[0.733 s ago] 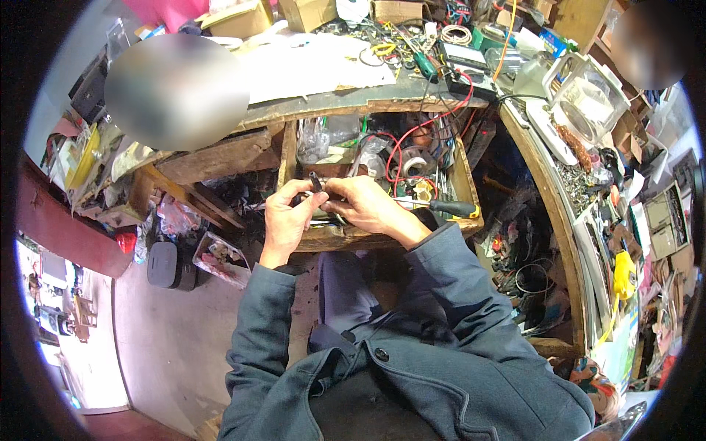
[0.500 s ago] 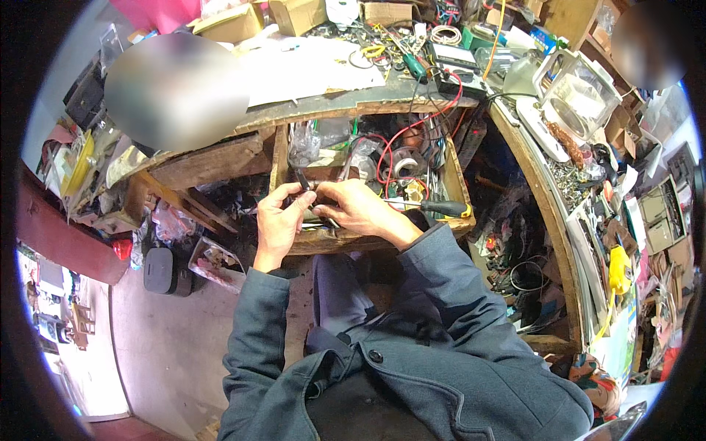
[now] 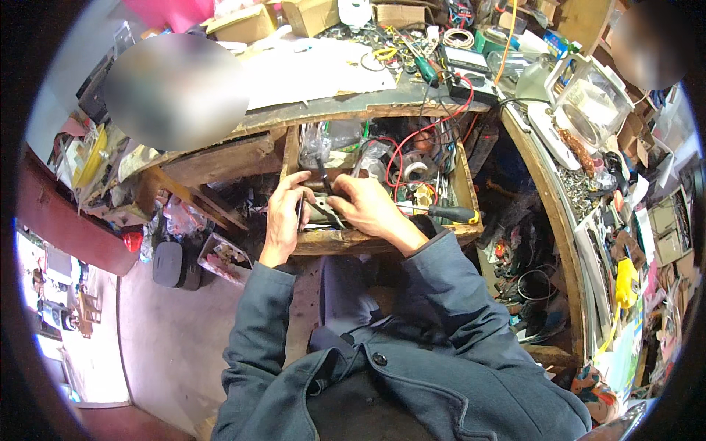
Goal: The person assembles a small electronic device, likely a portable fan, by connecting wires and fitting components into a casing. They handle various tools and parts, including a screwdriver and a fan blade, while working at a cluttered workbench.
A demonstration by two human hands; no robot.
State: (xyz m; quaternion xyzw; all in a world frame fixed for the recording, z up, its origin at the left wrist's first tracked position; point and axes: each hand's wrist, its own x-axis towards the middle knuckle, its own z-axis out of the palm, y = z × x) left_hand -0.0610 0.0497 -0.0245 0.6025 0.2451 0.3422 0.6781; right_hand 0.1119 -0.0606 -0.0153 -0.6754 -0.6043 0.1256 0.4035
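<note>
Both hands are above the front of an open wooden drawer (image 3: 471,180) under the bench. My left hand (image 3: 282,219) is closed on a thin dark piece (image 3: 300,209), seen almost edge-on; its kind is unclear. Across from it, my right hand (image 3: 372,213) pinches a slender dark tool (image 3: 324,176) whose upper end points away from me. The tool's exact kind does not show. A screwdriver (image 3: 452,214) with a black and yellow handle lies beside my right wrist, over the drawer's right front corner. Red wire (image 3: 398,163) loops across the drawer's jumbled parts.
A white sheet (image 3: 316,73) covers part of the bench top, with a green-handled tool (image 3: 425,71) and small parts to its right. A clear plastic housing (image 3: 588,103) stands on the cluttered right bench. On the floor at left are a black case (image 3: 168,264) and a box of scraps (image 3: 225,259).
My hands have moved slightly apart. The dark tool in my right hand now shows more fully, and the thin piece in my left is turned edge-on. The whole view has shifted a little.
</note>
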